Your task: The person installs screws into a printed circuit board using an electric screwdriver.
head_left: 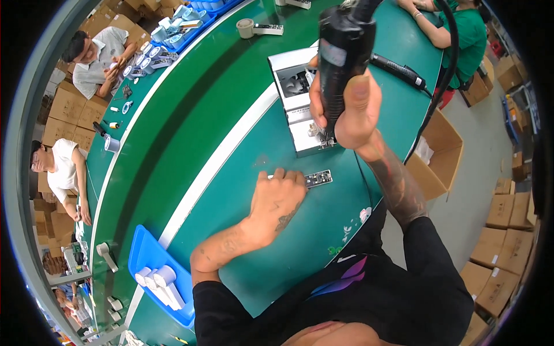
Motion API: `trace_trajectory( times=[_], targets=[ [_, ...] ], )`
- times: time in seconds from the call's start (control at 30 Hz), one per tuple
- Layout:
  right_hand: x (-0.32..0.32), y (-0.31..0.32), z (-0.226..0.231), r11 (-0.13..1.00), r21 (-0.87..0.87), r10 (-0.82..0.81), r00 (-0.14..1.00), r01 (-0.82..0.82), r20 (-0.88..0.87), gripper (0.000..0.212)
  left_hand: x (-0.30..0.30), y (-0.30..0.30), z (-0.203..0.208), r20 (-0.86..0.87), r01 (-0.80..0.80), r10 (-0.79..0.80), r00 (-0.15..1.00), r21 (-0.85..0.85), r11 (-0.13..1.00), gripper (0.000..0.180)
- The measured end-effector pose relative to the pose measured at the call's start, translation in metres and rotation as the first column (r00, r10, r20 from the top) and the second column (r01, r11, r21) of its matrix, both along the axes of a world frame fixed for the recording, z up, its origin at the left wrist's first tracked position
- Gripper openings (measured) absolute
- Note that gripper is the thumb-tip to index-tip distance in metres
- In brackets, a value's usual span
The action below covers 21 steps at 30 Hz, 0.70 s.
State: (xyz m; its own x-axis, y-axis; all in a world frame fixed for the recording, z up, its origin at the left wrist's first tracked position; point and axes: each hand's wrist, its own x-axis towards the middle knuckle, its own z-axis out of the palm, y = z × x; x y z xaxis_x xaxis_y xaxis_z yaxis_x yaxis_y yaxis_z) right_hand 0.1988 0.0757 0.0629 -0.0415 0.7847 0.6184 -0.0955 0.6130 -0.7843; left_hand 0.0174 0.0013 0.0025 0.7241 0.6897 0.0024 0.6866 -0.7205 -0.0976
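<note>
My right hand (pixel 360 115) is wrapped round a black electric screwdriver (pixel 340 57), held upright with its cable running off at the top. Its lower end is over the front part of a white box-shaped screw dispenser (pixel 300 130), where small metal pieces show; whether the tip touches them I cannot tell. My left hand (pixel 278 202) lies low on the green table with its fingers bent over a narrow part carrying a circuit board (pixel 319 179). The board's right end sticks out past the fingers, while the rest is hidden under them.
A second black screwdriver (pixel 398 70) lies behind the dispenser. At the left a blue tray (pixel 141 248) holds white round-headed parts. Similar pieces, including a grey one (pixel 245 27), ride the green conveyor (pixel 190 115). An open carton (pixel 441 150) stands at right. Co-workers sit across and at far right.
</note>
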Motion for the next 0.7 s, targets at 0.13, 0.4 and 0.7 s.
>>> trace_trajectory(
  times=[0.13,0.4,0.7],
  targets=[
    [0.000,-0.017,-0.005,0.997,-0.081,0.005,0.999,-0.008,-0.040,0.086,-0.001,0.001,0.004,-0.023,-0.011,0.010,1.000,-0.021,1.000,0.024],
    [0.010,-0.051,-0.023,0.962,-0.259,0.033,0.979,-0.086,-0.202,0.093,-0.002,0.002,0.005,-0.012,-0.012,0.012,1.000,-0.056,0.998,0.022],
    [0.008,-0.053,-0.037,0.949,-0.303,-0.001,0.962,-0.085,-0.275,0.093,-0.001,0.002,0.006,0.000,-0.011,0.011,1.000,-0.069,0.998,0.022]
  ],
)
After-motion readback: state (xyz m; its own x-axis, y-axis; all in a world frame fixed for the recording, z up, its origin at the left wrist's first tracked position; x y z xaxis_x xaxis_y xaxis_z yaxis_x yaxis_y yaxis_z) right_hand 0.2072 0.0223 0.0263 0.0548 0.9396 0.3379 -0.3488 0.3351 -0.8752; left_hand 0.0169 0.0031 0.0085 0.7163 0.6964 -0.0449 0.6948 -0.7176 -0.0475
